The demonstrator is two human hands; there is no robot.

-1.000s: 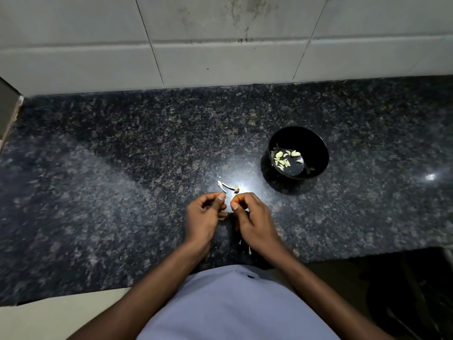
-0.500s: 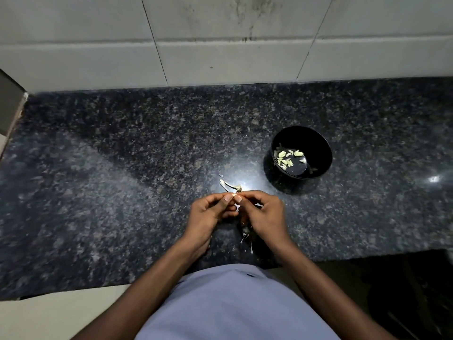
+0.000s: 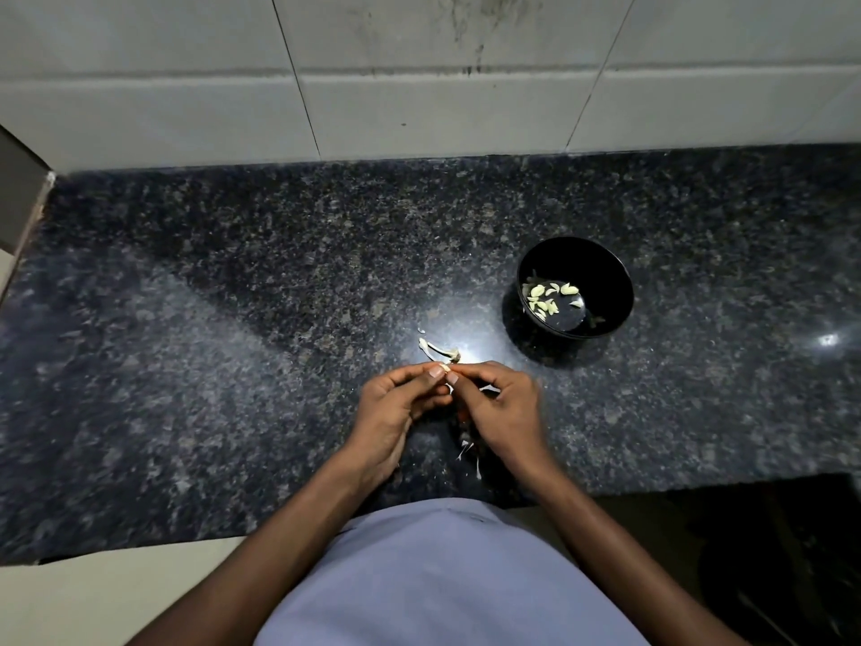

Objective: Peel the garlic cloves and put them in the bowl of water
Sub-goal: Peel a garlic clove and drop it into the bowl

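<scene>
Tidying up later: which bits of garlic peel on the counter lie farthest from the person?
The pale peel scrap just beyond the fingertips, toward the wall; the other peel bits lie below the hands, near the counter's front edge.

- Light: dim overall, with a bright pool of glare on the polished countertop just beyond the hands.
- Second small glint at far right.
- Shadow: the bowl casts a dark patch to its near left.
- Blur: right hand slightly smeared.
- Distortion: wide-angle bowing of the wall tiles at the edges.
</scene>
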